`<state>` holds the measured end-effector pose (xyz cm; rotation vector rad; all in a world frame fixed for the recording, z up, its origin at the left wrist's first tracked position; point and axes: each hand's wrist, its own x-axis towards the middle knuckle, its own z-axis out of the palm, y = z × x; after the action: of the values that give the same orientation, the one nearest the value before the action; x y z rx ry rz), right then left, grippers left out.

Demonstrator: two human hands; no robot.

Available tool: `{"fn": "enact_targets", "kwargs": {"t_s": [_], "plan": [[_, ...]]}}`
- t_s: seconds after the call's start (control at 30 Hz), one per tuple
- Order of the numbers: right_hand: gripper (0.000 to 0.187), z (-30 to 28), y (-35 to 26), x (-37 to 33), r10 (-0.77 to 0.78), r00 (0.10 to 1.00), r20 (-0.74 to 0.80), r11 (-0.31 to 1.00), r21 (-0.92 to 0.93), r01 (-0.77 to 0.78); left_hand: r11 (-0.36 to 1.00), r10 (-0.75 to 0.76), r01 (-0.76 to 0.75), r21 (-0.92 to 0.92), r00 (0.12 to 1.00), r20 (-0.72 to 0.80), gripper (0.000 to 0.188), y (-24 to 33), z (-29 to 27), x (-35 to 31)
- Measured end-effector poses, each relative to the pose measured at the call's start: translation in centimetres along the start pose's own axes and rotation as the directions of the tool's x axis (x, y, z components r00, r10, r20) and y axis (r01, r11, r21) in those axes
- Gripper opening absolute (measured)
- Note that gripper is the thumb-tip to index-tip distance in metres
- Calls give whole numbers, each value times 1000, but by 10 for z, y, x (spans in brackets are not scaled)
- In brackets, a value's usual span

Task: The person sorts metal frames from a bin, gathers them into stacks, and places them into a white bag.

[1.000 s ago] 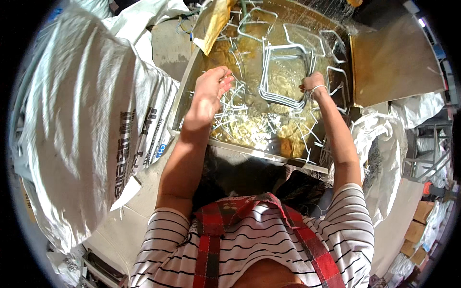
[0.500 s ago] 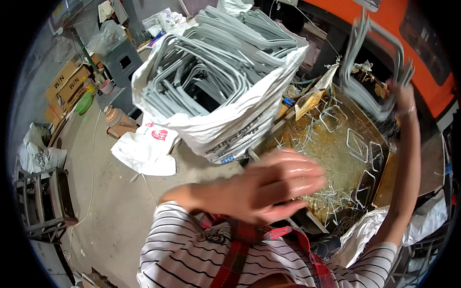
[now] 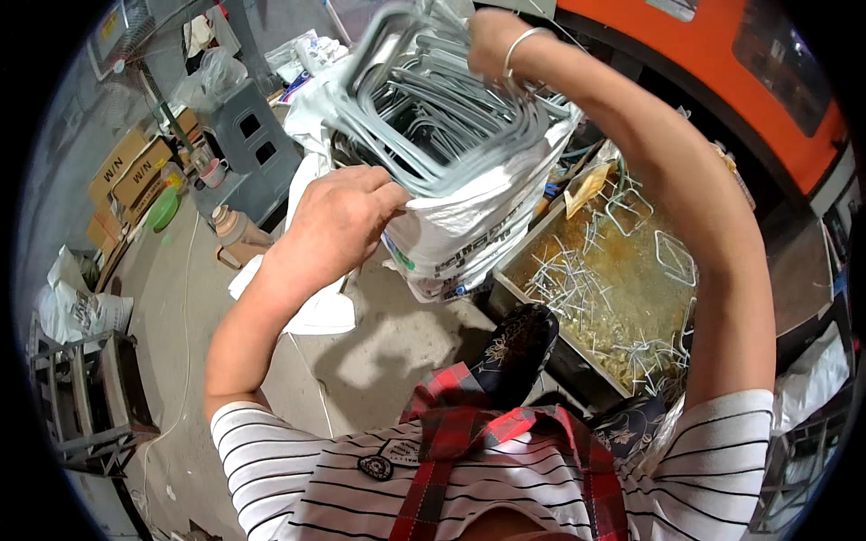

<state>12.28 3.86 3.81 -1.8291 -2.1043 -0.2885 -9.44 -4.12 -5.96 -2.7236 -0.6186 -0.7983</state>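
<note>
Over the mouth of a white woven sack (image 3: 465,239), my right hand (image 3: 502,45) grips a bundle of grey bent metal frames (image 3: 442,178). The bundle is tilted and partly blurred by motion. Inside the sack lie many similar rounded frames (image 3: 456,95), beneath and behind the held ones. My left hand (image 3: 338,221) is closed on the sack's near left rim, its fingertips partly hidden by the cloth. Whether the bundle touches the frames below cannot be made out.
A shallow metal tray (image 3: 577,347) at the right holds murky liquid, thin wire scraps and a few loose frames. Behind it stands an orange machine (image 3: 704,68). At the left are a grey stool (image 3: 239,135), a brown bottle (image 3: 236,233), cardboard boxes (image 3: 140,167) and a metal rack (image 3: 95,401).
My right hand has carried the bundle leftward from beside the orange machine to over the sack. My left hand has moved left and up from near the tray and taken hold of the sack's rim.
</note>
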Motion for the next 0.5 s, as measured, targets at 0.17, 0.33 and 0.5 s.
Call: {"fn": "enact_targets", "kwargs": {"t_s": [0.17,0.33,0.5], "plan": [[45,8,-2,-11,-264,960,-95,872,-448,196,993,37,-43,-108,998,-60,19,-8,-4,1],[89,25,4,0,-113,963,244,981,-124,147,974,46,-67,-217,994,-101,17,-18,-1,7],[103,46,24,-6,-270,963,5,962,-40,270,969,24,-43,-243,996,-81,15,-14,3,20]]}}
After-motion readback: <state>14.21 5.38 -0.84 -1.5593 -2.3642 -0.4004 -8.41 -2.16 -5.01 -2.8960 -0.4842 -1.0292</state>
